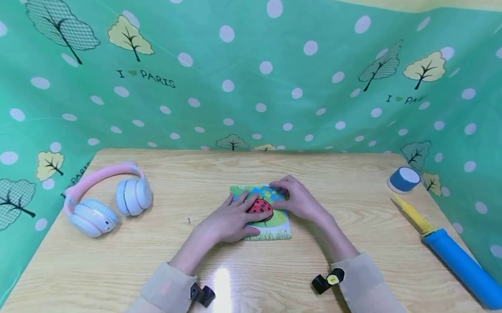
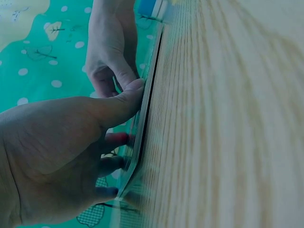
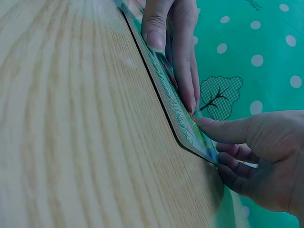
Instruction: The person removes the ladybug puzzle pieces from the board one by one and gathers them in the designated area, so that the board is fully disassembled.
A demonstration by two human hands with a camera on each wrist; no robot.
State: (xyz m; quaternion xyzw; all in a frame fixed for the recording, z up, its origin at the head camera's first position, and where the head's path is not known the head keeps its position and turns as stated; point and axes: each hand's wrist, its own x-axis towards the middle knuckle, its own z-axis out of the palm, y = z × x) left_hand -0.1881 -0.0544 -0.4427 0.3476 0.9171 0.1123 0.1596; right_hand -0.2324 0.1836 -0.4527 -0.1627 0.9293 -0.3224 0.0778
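A thin, flat ladybug picture board (image 1: 279, 233) lies on the wooden table, with a red spotted ladybug on green and blue ground. My left hand (image 1: 231, 221) rests across its left part, fingers spread and nearly straight over the picture. At the board's far right corner, my right hand (image 1: 300, 199) grips the edge. Its thumb (image 3: 223, 129) lies on the printed face while the other fingers curl at the rim. In the left wrist view, the left thumb (image 2: 126, 97) reaches close to the right hand. Both hands cover parts of the picture.
Pink and white headphones (image 1: 132, 195) stand at the table's left. To the right are a small blue and white round container (image 1: 405, 180) and a blue hand pump (image 1: 465, 267) with a yellow nozzle. A green patterned cloth (image 1: 243, 54) hangs around the table's back and sides.
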